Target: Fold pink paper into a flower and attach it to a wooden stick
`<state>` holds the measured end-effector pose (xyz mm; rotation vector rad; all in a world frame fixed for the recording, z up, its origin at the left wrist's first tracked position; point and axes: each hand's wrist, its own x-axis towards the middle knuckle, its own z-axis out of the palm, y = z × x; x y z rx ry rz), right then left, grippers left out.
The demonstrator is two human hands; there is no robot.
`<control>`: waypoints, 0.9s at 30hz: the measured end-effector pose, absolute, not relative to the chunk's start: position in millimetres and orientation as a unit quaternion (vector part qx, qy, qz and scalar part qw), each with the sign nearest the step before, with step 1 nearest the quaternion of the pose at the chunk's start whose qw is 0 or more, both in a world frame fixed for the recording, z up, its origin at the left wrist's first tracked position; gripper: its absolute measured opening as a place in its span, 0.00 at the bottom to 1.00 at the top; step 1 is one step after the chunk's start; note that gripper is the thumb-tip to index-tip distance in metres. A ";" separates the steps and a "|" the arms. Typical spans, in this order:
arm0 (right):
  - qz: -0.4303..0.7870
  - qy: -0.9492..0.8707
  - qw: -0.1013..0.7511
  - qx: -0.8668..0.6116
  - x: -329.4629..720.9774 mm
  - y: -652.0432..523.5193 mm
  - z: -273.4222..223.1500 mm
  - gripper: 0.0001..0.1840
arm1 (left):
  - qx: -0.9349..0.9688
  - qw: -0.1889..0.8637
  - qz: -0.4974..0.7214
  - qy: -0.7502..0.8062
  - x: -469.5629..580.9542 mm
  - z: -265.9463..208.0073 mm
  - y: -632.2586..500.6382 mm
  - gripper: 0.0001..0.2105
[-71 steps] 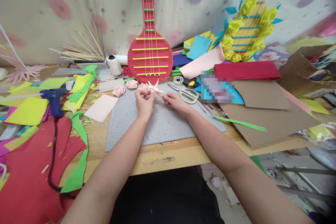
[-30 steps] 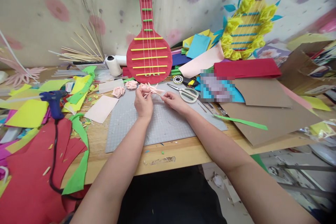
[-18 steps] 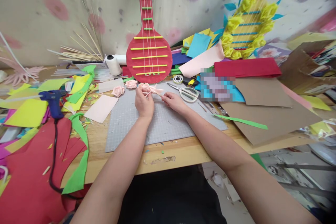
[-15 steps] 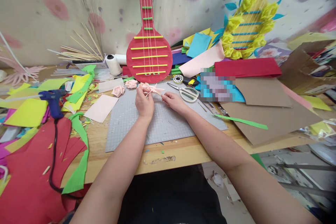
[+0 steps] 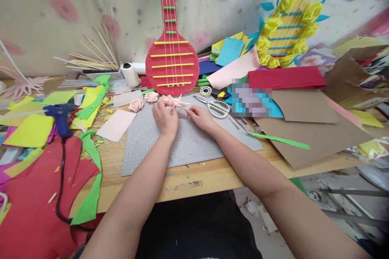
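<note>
Over the far part of the grey cutting mat [image 5: 194, 145], my left hand [image 5: 165, 118] is closed on a pale pink paper flower [image 5: 174, 101] with pointed petals. My right hand [image 5: 200, 117], just to its right, pinches the end of a thin stick that reaches toward the flower; the fingers partly hide it. Two finished-looking pink paper roses, one [image 5: 136, 105] nearer and one [image 5: 151, 96] farther, lie left of my hands. White-handled scissors [image 5: 218, 109] rest right of my right hand.
A red paper lute [image 5: 172, 64] stands behind the mat, with a yellow flowered one [image 5: 284, 36] at the back right. On the left are a blue glue gun [image 5: 62, 119] and red paper [image 5: 33, 194]. Brown cardboard [image 5: 313, 137] lies right.
My left hand has shifted slightly left and its fingers have moved on the pink flower, whose petals now sit at a different angle. My right hand stays nearly in place.
</note>
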<state>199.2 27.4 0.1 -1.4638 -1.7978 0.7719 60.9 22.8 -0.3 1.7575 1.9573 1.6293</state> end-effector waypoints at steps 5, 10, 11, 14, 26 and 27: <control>0.292 -0.668 0.383 -0.567 199.2 25.9 0.8 0.14 | 0.608 0.028 0.507 0.611 65.0 4.8 17.0 0.06; 0.300 -0.671 0.385 -0.558 197.9 20.8 5.8 0.13 | 0.551 0.134 0.559 0.605 67.3 2.0 17.5 0.02; 0.302 -0.672 0.385 -0.556 197.6 20.5 5.9 0.13 | 0.527 0.178 0.578 0.597 67.6 1.0 18.9 0.02; 0.305 -0.676 0.385 -0.549 197.5 21.5 3.5 0.13 | 0.428 0.327 0.636 0.552 70.0 0.4 23.1 0.03; 0.387 -0.695 0.356 -0.490 199.4 20.4 5.3 0.16 | 0.216 0.583 0.603 0.501 70.6 22.0 19.8 0.03; 0.399 -0.680 0.379 -0.484 200.5 21.9 6.7 0.17 | 0.208 0.608 0.588 0.490 69.1 23.0 20.4 0.03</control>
